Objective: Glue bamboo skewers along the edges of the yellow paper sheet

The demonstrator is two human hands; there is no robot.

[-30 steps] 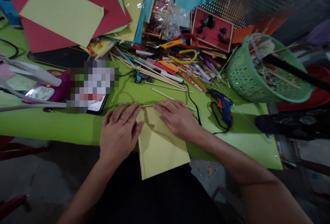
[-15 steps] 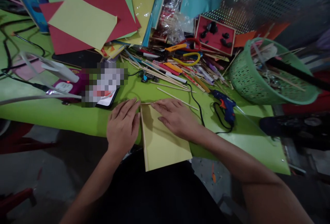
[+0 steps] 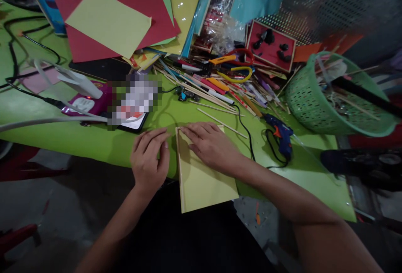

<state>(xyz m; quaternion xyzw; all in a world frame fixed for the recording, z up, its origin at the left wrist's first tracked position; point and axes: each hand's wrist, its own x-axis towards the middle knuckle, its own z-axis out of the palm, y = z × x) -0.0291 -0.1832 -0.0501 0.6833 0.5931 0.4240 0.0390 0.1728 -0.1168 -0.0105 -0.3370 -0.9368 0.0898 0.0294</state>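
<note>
Paper sheet, yellow and stick-edged (image 3: pixel 207 187), sits lower centre, overhanging the bench (image 3: pixel 317 181). Right hand (image 3: pixel 209 143) lies flat over its top, grasping nothing, probably keeping it put. Left hand (image 3: pixel 149 155) hangs loose just beside it, looks empty. Count: one glue gun (image 3: pixel 284 137), one green basket (image 3: pixel 307 99), both right of frame.

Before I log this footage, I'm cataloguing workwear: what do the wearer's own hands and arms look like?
The bare left hand and bare right hand show no gloves, rings, bracelets or watch. No sleeves cover the left forearm or right forearm. No markings or cables show on them.
</note>
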